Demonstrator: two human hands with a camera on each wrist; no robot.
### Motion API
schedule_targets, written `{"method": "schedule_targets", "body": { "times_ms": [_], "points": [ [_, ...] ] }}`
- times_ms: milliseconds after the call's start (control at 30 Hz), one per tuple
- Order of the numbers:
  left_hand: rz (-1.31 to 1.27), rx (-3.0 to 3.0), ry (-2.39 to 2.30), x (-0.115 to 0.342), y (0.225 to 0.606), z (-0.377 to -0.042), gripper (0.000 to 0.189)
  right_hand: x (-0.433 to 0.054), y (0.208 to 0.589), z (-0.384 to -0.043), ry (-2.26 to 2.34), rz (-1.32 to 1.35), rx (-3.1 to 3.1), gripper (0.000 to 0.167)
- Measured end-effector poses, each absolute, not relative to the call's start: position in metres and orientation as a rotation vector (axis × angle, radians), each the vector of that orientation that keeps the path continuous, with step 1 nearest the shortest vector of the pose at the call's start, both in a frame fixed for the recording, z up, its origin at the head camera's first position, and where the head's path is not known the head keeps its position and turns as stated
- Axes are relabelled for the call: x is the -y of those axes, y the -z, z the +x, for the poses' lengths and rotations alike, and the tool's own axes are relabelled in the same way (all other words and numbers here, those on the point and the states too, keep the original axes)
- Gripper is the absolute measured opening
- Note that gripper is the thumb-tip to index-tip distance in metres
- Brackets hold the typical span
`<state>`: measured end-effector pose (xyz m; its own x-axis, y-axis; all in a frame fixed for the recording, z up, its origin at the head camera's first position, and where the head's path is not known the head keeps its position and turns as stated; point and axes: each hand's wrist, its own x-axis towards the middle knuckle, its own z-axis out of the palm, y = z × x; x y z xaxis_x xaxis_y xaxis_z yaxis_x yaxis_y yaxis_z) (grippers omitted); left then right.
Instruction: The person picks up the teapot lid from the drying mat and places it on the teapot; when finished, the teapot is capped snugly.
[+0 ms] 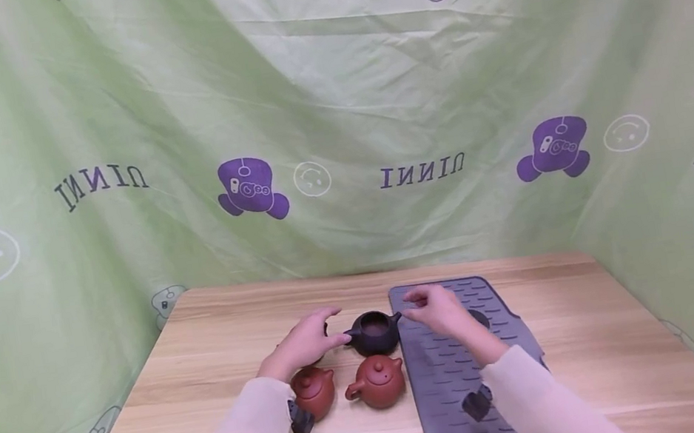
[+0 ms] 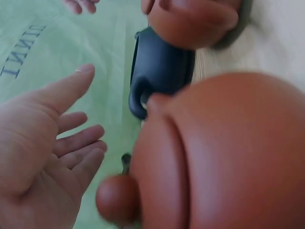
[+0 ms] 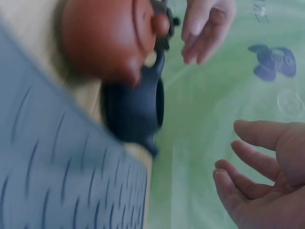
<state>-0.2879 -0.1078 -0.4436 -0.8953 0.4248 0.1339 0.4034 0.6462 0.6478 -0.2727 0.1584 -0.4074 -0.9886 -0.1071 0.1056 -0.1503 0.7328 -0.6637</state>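
Note:
A dark teapot (image 1: 374, 336) without a lid on it stands on the table, its spout toward the grey mat (image 1: 435, 383). My left hand (image 1: 308, 338) hovers by its handle with fingers spread; in the left wrist view a gap separates the hand (image 2: 52, 138) from the dark teapot (image 2: 162, 62). On the spout side, my right hand (image 1: 438, 310) is raised with loosely bent fingers. Nothing shows between those fingers in the right wrist view, where the hand (image 3: 262, 171) is apart from the pot. Two lidded red-brown teapots, one left (image 1: 314, 392) and one right (image 1: 380, 381), sit nearer me.
Another dark object (image 3: 164, 24) with a knob lies mostly hidden behind my left hand and a red-brown teapot. A dark round piece (image 1: 479, 317) on the mat is partly covered by my right forearm. Green printed cloth (image 1: 349, 231) hangs behind the wooden table (image 1: 616, 348).

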Motion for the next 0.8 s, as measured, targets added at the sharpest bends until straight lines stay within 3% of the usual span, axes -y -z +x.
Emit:
{"method": "schedule_targets", "body": {
  "times_ms": [433,800],
  "points": [
    [0.720,-2.729,-1.036,0.082,0.453,-0.306,0.058,-0.241,0.426,-0.260,-1.117,0.066,2.830,0.028],
    [0.705,-2.720,-1.075,0.073,0.468,-0.316,0.061,-0.272,0.447,-0.267,-1.116,-0.017,2.852,0.031]
  ]
}}
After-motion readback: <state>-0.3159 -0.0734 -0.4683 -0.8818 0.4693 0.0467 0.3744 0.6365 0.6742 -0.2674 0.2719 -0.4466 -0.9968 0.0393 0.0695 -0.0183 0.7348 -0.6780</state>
